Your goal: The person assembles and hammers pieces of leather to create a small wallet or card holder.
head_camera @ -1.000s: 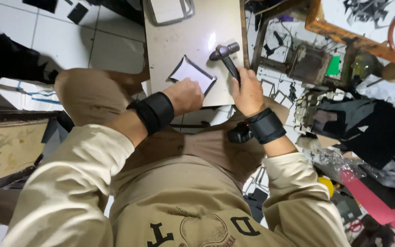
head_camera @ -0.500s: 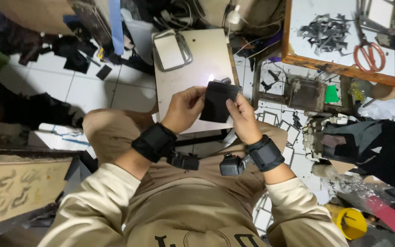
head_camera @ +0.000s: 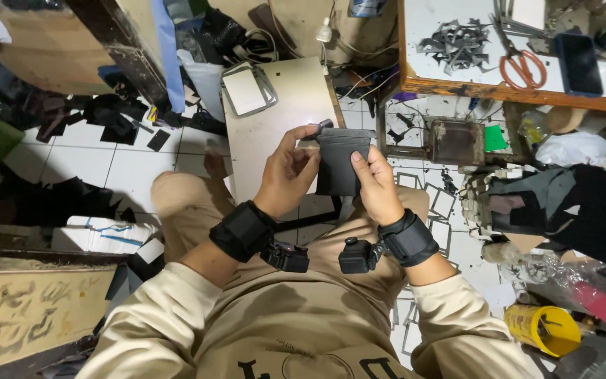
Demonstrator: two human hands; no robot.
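Our left hand [head_camera: 290,170] and right hand [head_camera: 376,184] both grip a dark flat piece [head_camera: 341,163], fingers closed around it, above the small counter [head_camera: 275,126].

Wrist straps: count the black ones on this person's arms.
2. One black wrist strap is on the left arm, and one is on the right, each just behind the hands holding the dark flat piece.

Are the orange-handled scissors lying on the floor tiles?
No, the orange-handled scissors lie on the white top of the wooden-edged table, beside a pile of grey scraps.
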